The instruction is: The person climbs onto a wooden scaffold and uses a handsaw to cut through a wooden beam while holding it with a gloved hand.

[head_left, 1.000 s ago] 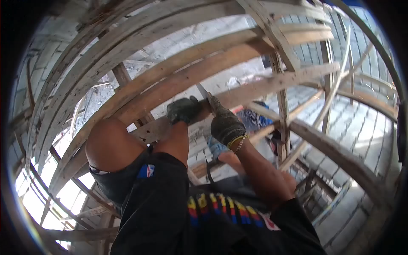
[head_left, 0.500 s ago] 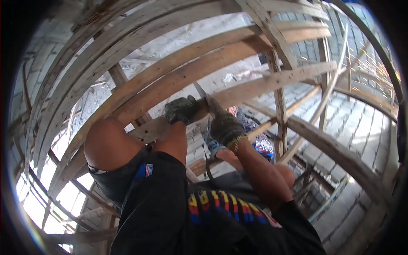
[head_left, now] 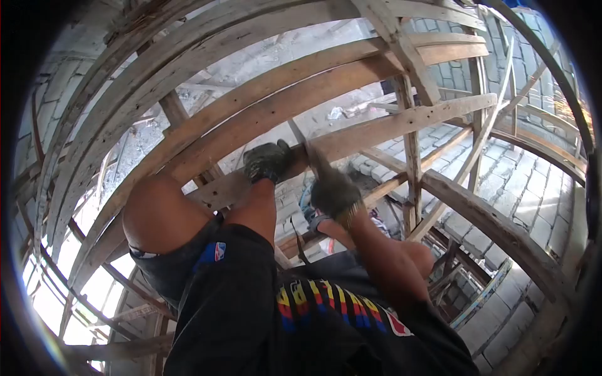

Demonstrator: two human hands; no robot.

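My left hand [head_left: 268, 161], in a dark glove, is wrapped round the upper edge of a wooden board [head_left: 370, 134]. To its right, my right hand [head_left: 337, 195], gloved too and slightly blurred, is closed round the handle of a handsaw [head_left: 297, 131]. The saw's narrow blade crosses the board just beside my left hand, its tip sticking out past the far edge. Part of the handle is hidden by my fingers.
Long wooden beams [head_left: 269, 113] curve across the view beyond the board. An upright post [head_left: 412, 178] and a thick beam [head_left: 495, 219] stand at the right, before a block wall [head_left: 527, 182]. Sparks [head_left: 567, 113] show at the far right.
My right hand has shifted slightly down with the saw. The patterned cloth beneath it has mostly gone from view, and fewer sparks show at the right.
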